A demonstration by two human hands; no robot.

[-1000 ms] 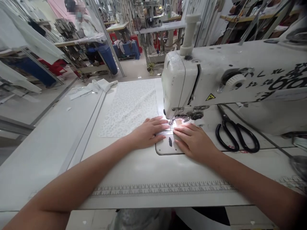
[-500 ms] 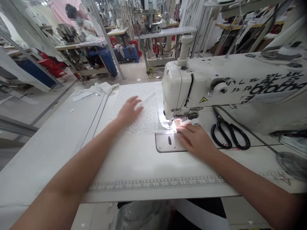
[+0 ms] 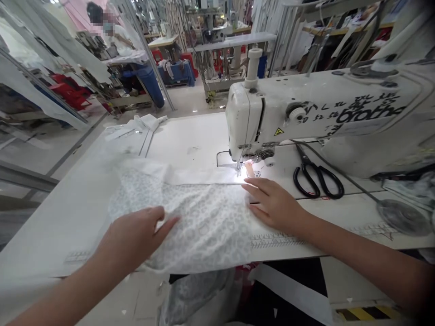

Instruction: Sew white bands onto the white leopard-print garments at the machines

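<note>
A white sheet of fabric with a pale grey leopard-like print (image 3: 207,226) lies across the table front, its plain white folded band (image 3: 204,176) running to the lit presser foot (image 3: 239,172) of the white sewing machine (image 3: 246,117). My left hand (image 3: 139,231) is on the fabric's left part, fingers curled into it and thumb stretched to the right; the fingertips are partly hidden. Beside the presser foot, my right hand (image 3: 272,201) rests with outstretched fingers on the fabric's right end, thumb lower down.
Black-handled scissors (image 3: 317,179) lie on the machine bed to the right. White fabric scraps (image 3: 136,127) sit at the table's far left. A printed ruler (image 3: 278,241) runs along the front edge. Beyond stand other sewing stations, a blue bin (image 3: 151,88) and a masked person (image 3: 113,36).
The printed fabric has swung from behind the needle area to the table front. My left hand has come nearer and left with it, while my right stays near the presser foot.
</note>
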